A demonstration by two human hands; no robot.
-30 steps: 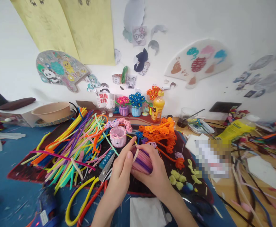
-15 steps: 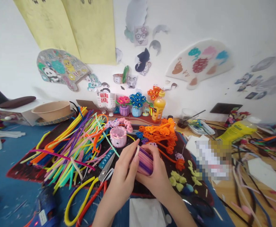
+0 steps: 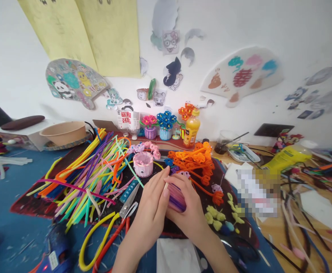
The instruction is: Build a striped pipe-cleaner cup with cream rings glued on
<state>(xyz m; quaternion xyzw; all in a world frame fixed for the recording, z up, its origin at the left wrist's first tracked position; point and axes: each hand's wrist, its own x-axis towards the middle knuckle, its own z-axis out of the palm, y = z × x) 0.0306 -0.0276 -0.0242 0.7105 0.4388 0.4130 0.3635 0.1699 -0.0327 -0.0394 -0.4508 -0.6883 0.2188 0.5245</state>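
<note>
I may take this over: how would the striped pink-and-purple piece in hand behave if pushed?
The striped piece may roll if set sideways, since it looks curved. Its soft-looking strips probably resist slipping. The left hand and right hand hide much of it, so weight is uncertain.

Left hand (image 3: 152,206), right hand (image 3: 190,206): two hands. Between them, one striped piece (image 3: 177,200). Far: three potted bouquets – pink bouquet (image 3: 150,121), blue bouquet (image 3: 166,120), orange bouquet (image 3: 185,112); one orange-drink bottle (image 3: 192,129). Nearer, one pale pink pot (image 3: 144,170). Wall (image 3: 180,11): two fans, left fan (image 3: 74,81) and right fan (image 3: 241,77); two yellow sheets (image 3: 113,41). Left: one tan bowl (image 3: 65,134); near left, one glue gun (image 3: 57,250). One pair of scissors (image 3: 129,201) left of hands. Far right, one yellow bottle (image 3: 288,158). Fuzzy stems (image 3: 96,170), left: many, overlapping, no sure count.
</note>
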